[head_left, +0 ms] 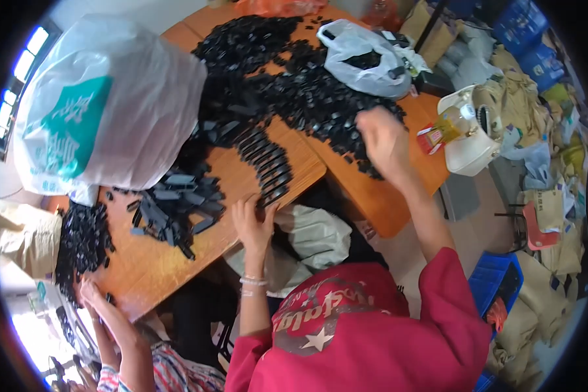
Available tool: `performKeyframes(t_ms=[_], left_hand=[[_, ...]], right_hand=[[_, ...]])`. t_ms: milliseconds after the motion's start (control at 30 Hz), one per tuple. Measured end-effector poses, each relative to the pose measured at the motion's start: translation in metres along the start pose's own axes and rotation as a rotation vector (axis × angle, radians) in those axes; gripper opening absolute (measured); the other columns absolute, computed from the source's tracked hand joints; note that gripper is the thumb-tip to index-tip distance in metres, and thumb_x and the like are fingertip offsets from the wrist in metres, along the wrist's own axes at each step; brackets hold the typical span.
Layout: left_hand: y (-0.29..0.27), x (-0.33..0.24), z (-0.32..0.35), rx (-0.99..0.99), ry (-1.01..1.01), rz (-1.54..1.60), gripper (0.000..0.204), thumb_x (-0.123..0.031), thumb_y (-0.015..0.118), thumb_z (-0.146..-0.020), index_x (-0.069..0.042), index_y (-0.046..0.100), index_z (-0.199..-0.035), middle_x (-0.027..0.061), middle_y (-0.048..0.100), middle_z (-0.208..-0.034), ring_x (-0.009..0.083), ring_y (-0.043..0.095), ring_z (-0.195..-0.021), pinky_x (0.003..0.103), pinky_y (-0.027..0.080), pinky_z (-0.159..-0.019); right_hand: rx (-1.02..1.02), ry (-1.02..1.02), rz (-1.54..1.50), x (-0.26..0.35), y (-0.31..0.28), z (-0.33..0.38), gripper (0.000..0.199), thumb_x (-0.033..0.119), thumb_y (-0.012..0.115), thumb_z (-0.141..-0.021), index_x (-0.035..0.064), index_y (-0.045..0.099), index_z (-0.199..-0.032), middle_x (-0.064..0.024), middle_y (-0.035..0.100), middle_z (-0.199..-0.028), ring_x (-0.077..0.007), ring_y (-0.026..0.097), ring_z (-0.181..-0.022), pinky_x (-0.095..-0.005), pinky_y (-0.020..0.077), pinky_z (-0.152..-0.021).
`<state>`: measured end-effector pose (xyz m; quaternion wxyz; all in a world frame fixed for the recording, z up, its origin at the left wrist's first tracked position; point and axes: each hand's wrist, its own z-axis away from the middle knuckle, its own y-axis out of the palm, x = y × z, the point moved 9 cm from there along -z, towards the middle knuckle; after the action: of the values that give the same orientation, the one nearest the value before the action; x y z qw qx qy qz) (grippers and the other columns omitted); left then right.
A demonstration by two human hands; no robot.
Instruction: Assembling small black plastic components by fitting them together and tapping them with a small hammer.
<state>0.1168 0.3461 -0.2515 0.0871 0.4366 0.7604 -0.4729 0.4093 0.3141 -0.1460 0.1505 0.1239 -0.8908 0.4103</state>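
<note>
Left hand (252, 225), mid-frame: thumb and fingers apart, by the lower end of a row of black pieces (268, 167) on the surface (302, 155). Right hand (384, 142), right of centre, blurred over a black heap (330, 114); from here I can't tell its grip.

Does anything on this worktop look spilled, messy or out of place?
Mainly the loose black parts: they sprawl in uneven heaps with strays around the edges, which looks untidy beside the ordered row of black pieces by the left hand. I can't make out any damage.
</note>
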Motion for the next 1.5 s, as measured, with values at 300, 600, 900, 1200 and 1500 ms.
performKeyframes(t_ms=[300, 600, 900, 1200, 1500], left_hand=[[0.008, -0.017, -0.007, 0.090, 0.091, -0.027, 0.032, -0.013, 0.077, -0.074, -0.007, 0.062, -0.101, 0.0111, 0.058, -0.101, 0.0304, 0.054, -0.090, 0.040, 0.042, -0.077], [0.004, -0.009, -0.006, 0.004, 0.034, 0.021, 0.041, -0.013, 0.075, -0.076, -0.008, 0.058, -0.112, 0.0130, 0.056, -0.111, 0.0314, 0.054, -0.091, 0.040, 0.043, -0.078], [0.006, -0.021, 0.005, 0.008, 0.278, -0.120, 0.034, -0.008, 0.068, -0.077, -0.008, 0.061, -0.111, 0.0082, 0.057, -0.103, 0.0273, 0.055, -0.091, 0.038, 0.043, -0.078], [0.010, -0.024, 0.008, 0.106, 0.337, -0.128, 0.046, -0.006, 0.062, -0.070, -0.004, 0.061, -0.115, 0.0092, 0.058, -0.110, 0.0264, 0.056, -0.096, 0.038, 0.045, -0.081], [0.013, -0.022, 0.009, 0.137, 0.324, -0.056, 0.046, -0.003, 0.063, -0.071, 0.001, 0.059, -0.116, 0.0122, 0.057, -0.112, 0.0271, 0.056, -0.097, 0.038, 0.046, -0.084]], right_hand=[[0.185, 1.088, -0.260, -0.286, 0.031, -0.052, 0.043, 0.037, 0.072, -0.082, -0.0029, 0.059, -0.073, -0.0073, 0.057, -0.061, -0.0192, 0.058, -0.046, -0.0296, 0.0441, -0.038], [-0.391, 0.609, -0.826, -0.129, -0.015, -0.033, 0.042, 0.009, 0.043, -0.096, -0.0023, 0.033, -0.134, -0.0155, 0.062, -0.086, -0.0190, 0.061, -0.058, -0.0293, 0.0515, -0.049], [0.173, 0.550, -0.878, 0.044, 0.008, 0.070, 0.051, 0.021, 0.037, -0.103, 0.0086, 0.021, -0.149, 0.0015, 0.042, -0.061, -0.0045, 0.037, -0.042, -0.0194, 0.0311, -0.037], [0.561, 0.197, -0.419, 0.092, 0.029, 0.163, 0.054, 0.004, 0.050, -0.094, 0.0033, 0.033, -0.145, -0.0209, 0.060, -0.111, -0.0343, 0.060, -0.091, -0.0379, 0.0469, -0.081], [0.511, 0.233, -0.413, 0.084, 0.024, 0.162, 0.051, 0.002, 0.045, -0.095, -0.0029, 0.031, -0.144, -0.0178, 0.061, -0.107, -0.0238, 0.059, -0.071, -0.0329, 0.0480, -0.067]])
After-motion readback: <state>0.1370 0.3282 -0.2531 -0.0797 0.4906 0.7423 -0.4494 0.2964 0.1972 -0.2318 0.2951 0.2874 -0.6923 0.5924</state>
